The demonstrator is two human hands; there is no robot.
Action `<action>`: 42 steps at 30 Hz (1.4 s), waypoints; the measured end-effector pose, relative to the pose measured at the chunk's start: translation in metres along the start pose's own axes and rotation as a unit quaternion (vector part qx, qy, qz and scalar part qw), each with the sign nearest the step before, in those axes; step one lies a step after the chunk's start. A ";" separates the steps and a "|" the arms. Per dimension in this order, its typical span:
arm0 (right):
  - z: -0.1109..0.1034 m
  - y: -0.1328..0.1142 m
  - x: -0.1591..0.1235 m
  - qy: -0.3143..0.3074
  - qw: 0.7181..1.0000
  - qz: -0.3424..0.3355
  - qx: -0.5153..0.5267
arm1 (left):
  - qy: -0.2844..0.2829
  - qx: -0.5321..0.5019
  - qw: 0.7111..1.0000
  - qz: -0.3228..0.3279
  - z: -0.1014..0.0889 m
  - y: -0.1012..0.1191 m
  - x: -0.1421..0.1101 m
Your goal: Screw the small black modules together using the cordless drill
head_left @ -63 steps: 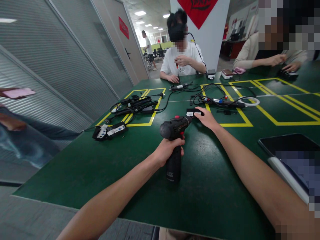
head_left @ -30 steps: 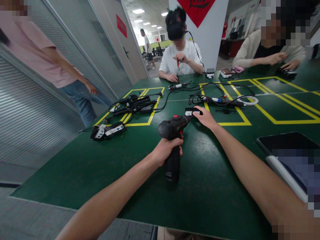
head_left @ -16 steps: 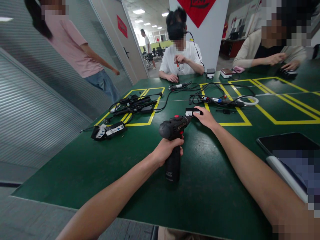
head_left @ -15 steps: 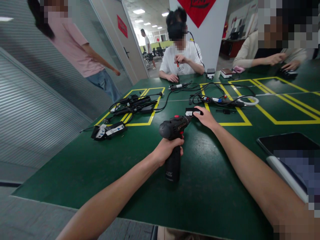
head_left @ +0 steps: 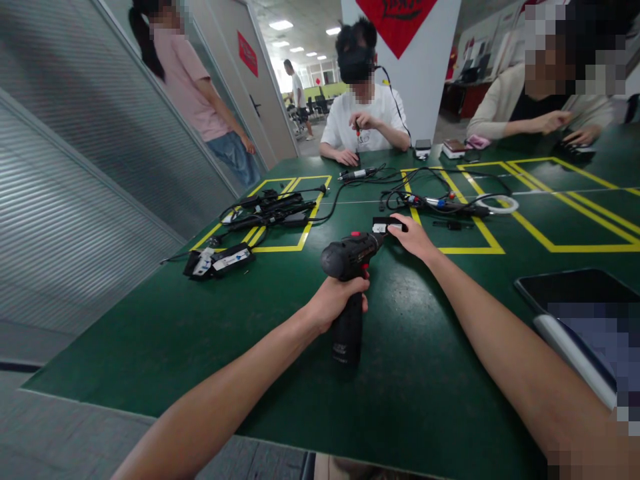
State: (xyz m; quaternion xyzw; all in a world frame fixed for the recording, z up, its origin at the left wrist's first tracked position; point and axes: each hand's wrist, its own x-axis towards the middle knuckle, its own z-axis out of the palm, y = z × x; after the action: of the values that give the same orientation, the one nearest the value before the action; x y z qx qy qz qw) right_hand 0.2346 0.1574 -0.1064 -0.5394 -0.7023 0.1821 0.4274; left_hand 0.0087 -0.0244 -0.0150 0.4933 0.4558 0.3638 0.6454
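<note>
My left hand (head_left: 343, 300) is wrapped round the grip of a black cordless drill (head_left: 350, 257) with red buttons. Its chuck points away and to the right. At the chuck's end sits a small black block with a white label (head_left: 381, 227), on the green table. My right hand (head_left: 413, 237) holds this block from the right, its fingers on the near and top side. Whether the drill's bit touches the block cannot be made out, as the chuck covers that spot.
Two black pieces with white labels (head_left: 220, 260) lie at left, beside a bundle of black cables and adapters (head_left: 280, 210). Pen-like electric tools (head_left: 440, 203) with cords lie beyond my right hand. A tablet-like device (head_left: 575, 287) is at right. Two people sit across the green table (head_left: 200, 353).
Both hands, the drill and the block keep nearly the same place. A person in pink at the left has moved to the right, towards the door.
</note>
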 end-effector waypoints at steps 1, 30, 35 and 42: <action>0.000 0.000 0.000 0.001 1.000 0.000 0.000 | -0.001 -0.001 1.000 0.000 0.000 0.000 0.000; -0.001 -0.001 0.000 -0.006 1.000 0.005 0.001 | 0.006 0.000 1.000 -0.025 0.002 0.003 -0.002; -0.001 -0.003 -0.001 -0.001 1.000 0.001 0.002 | 0.015 0.002 0.999 -0.031 0.004 0.005 -0.002; -0.003 -0.007 -0.001 -0.011 1.000 0.021 0.003 | 0.004 -0.001 1.000 -0.017 0.001 0.002 0.000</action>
State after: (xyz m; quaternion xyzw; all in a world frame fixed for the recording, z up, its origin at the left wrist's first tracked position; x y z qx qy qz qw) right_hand 0.2333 0.1534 -0.1003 -0.5511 -0.6947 0.1987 0.4173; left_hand 0.0093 -0.0244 -0.0131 0.4833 0.4668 0.3549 0.6500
